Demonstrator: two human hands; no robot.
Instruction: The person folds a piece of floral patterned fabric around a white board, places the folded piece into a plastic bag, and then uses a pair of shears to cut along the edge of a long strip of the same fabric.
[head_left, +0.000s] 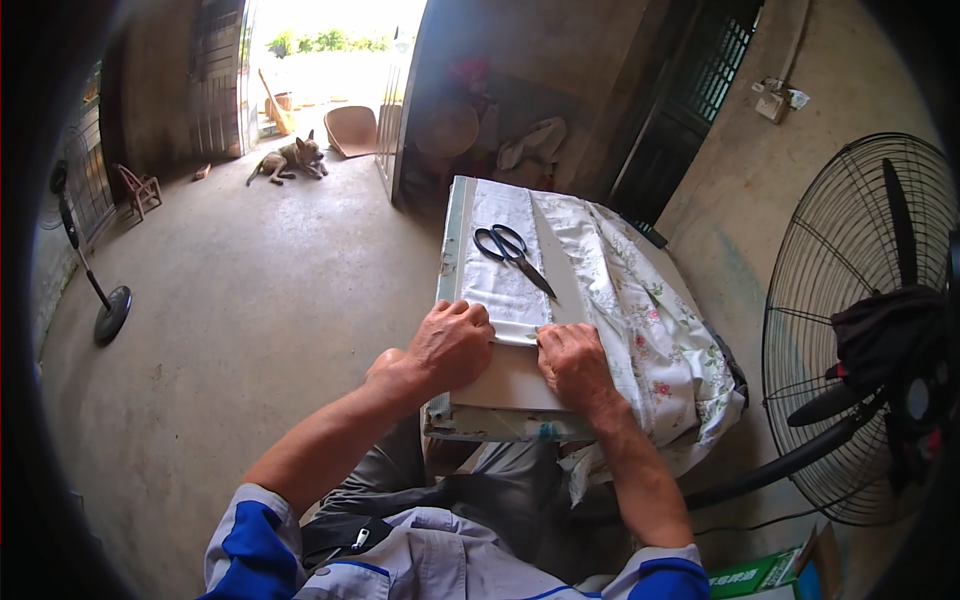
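A strip of white patterned cloth (pixel 502 290) lies lengthwise on a small table (pixel 510 390), its near end folded over into a narrow band. At the left end of that fold, my left hand (pixel 452 343) is closed on the cloth. My right hand (pixel 574 362) pinches the fold's right end, fingertips pressed together. Black-handled scissors (pixel 514 258) rest on the strip beyond my hands, blades nearly together and pointing toward the near right. Along the table's right side a larger floral cloth (pixel 650 320) lies bunched and hangs over the edge.
A large black fan (pixel 860 330) stands close on the right, above a green box (pixel 765 575). On the far floor a dog (pixel 290 160) lies by the open doorway, near a round tan basket (pixel 351 131). Another fan (pixel 112 315) and a small chair (pixel 138 190) are at left.
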